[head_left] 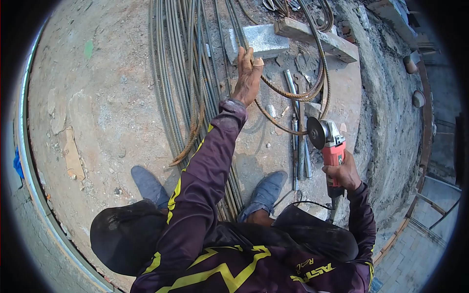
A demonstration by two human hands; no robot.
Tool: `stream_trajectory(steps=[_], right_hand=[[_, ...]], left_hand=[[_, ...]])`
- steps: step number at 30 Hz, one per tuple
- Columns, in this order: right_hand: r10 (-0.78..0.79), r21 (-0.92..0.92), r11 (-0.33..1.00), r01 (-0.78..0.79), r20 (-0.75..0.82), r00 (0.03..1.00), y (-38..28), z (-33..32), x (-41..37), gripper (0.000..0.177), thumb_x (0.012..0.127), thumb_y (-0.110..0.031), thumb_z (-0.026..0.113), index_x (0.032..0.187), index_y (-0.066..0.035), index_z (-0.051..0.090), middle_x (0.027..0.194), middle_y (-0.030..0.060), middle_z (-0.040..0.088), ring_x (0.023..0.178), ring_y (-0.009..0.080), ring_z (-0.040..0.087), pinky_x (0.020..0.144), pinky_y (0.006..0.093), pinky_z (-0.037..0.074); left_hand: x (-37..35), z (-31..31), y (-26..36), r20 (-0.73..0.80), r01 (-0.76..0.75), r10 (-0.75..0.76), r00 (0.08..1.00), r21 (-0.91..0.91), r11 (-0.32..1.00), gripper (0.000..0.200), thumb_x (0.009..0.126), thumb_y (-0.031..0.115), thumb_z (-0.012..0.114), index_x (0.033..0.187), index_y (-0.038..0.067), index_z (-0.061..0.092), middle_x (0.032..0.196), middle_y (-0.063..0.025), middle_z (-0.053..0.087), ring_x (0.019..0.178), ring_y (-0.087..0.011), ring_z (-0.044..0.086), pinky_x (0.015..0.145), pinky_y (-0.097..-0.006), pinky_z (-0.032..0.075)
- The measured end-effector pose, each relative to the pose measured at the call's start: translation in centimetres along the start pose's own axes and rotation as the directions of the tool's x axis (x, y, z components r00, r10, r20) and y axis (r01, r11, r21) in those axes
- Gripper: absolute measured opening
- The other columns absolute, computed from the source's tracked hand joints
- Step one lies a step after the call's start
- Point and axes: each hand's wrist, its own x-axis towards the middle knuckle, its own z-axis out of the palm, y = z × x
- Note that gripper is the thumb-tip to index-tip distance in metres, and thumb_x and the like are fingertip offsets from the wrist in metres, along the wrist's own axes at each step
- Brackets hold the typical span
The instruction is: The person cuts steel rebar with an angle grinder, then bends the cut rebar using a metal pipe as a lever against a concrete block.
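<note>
Dark purple shirt (278, 276) with yellow stripes is closest — its sleeves (210, 171) reach out to two hands. The left hand (247, 78) is partly closed, with its fingers curled on bent metal rods (293, 95) near a pale block (264, 40). The right hand (346, 171) is wrapped round a red grinder (333, 155) — its round disc (318, 133) is right by the bent metal rods, but I cannot tell if they touch. Long straight rods (168, 63) lie on the ground (112, 97).
</note>
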Motion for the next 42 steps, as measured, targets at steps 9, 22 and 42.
stream_trajectory(steps=[9, 22, 42], right_hand=[[0.003, -0.005, 1.0, -0.003, 0.017, 1.0, -0.4, -0.1, -0.2, 0.041, 0.067, -0.005, 0.076, 0.102, -0.001, 0.056, 0.084, 0.003, 0.062, 0.072, 0.0125, 0.059, 0.068, 0.0307, 0.052], [0.045, -0.051, 0.998, -0.043, 0.026, 0.999, -0.1, -0.2, -1.2, 0.042, 0.067, -0.007, 0.076, 0.103, 0.003, 0.057, 0.084, 0.0041, 0.062, 0.072, 0.0125, 0.058, 0.067, 0.0308, 0.051], [0.051, -0.054, 0.997, -0.05, 0.029, 0.998, 0.8, -0.2, -1.6, 0.044, 0.066, -0.011, 0.077, 0.104, 0.002, 0.058, 0.085, 0.0056, 0.065, 0.074, 0.0134, 0.06, 0.07, 0.031, 0.052]], left_hand=[[0.0, 0.0, -0.1, -0.001, -0.011, 0.011, 1.0, 0.013, 1.0, 0.084, 0.097, 0.069, 0.025, 0.157, 0.011, 0.015, 0.163, -0.0137, -0.002, 0.152, -0.0315, 0.001, 0.123, -0.0439, 0.016], [0.3, -0.2, -0.6, 0.032, -0.022, 0.022, 0.999, 0.0, 1.0, 0.087, 0.097, 0.07, 0.029, 0.157, 0.01, 0.011, 0.163, -0.0144, -0.008, 0.151, -0.0342, 0.003, 0.121, -0.0452, 0.024], [0.7, 0.0, -1.9, 0.015, -0.061, 0.061, 0.998, 0.066, 0.996, 0.082, 0.097, 0.069, 0.026, 0.157, 0.013, 0.013, 0.163, -0.0131, -0.006, 0.151, -0.0331, -0.001, 0.122, -0.0467, 0.022]])
